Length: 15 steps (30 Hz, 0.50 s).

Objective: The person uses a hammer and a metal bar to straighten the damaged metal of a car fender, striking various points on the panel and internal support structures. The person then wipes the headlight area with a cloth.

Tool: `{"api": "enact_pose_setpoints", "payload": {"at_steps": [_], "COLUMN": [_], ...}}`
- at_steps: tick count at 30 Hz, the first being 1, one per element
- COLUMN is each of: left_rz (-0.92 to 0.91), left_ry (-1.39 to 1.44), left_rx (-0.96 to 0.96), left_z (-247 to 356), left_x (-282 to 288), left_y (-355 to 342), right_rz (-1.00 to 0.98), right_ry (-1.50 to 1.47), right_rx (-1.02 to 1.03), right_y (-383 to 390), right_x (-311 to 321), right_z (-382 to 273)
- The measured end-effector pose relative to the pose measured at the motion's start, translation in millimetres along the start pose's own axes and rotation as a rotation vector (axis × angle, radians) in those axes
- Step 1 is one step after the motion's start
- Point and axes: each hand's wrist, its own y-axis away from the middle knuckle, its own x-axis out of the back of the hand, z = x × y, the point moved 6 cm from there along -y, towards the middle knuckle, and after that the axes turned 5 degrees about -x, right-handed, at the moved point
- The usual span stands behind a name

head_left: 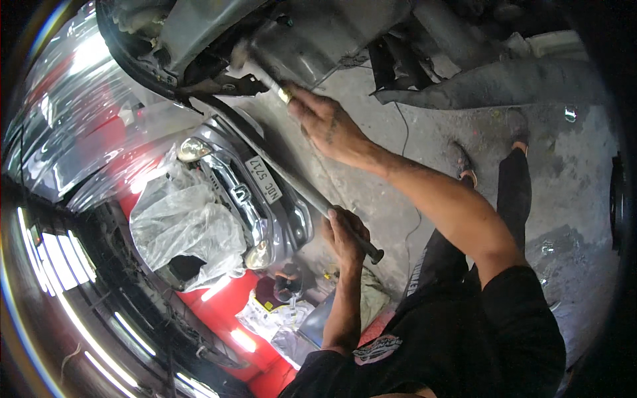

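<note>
Your right hand [328, 123] is closed around the upper end of the long dark metal bar [302, 182], steering its tip into the grey car underbody [312, 36]; your left hand [345, 235] is wrapped around the lower end for leverage above the concrete floor [464, 126].

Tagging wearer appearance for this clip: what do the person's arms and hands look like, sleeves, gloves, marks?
Both hands are bare, no gloves. The left hand and right hand show dark grime smudges. Forearms are uncovered; a black short-sleeved shirt covers the upper arms, with a pale printed patch on the left sleeve. No watch or rings can be made out.
</note>
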Motion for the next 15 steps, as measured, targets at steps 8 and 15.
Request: {"api": "enact_pose_setpoints", "payload": {"at_steps": [8, 15], "left_rz": [-0.057, -0.073], "left_ry": [0.024, -0.105], "left_rx": [0.034, 0.045], "left_z": [-7, -13], "left_x": [0, 1], "left_y": [2, 13], "right_rz": [-0.164, 0.026], "right_ry": [0.068, -0.065], "right_rx": [-0.078, -0.147], "right_y": [-2, 14], "right_x": [-3, 38], "right_z": [8, 21]}}
